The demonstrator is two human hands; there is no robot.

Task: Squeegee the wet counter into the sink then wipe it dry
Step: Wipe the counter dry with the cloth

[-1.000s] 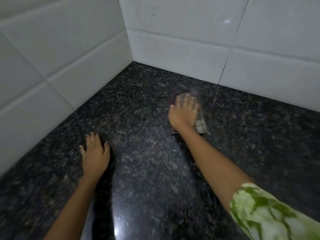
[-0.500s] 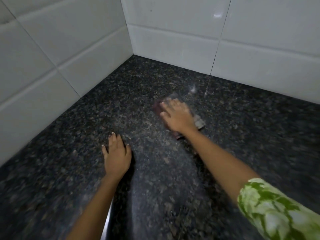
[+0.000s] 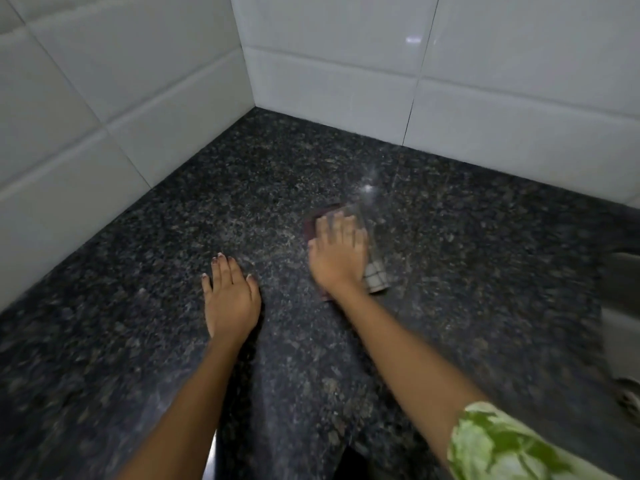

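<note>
From the head view, the right hand (image 3: pixel 341 252) lies flat with fingers a little spread, pressing a cloth (image 3: pixel 375 277) onto the dark counter (image 3: pixel 485 271) near the tiled corner, and the left hand (image 3: pixel 230 299) rests flat beside it, fingers together

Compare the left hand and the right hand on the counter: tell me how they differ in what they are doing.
The left hand lies flat and bare on the granite counter; the right hand presses down on a cloth. The left hand is sharp, while the right hand and cloth are blurred. The left hand sits nearer the person; the right hand reaches farther toward the tiled wall. Both lie palm down, fingers extended.
</note>
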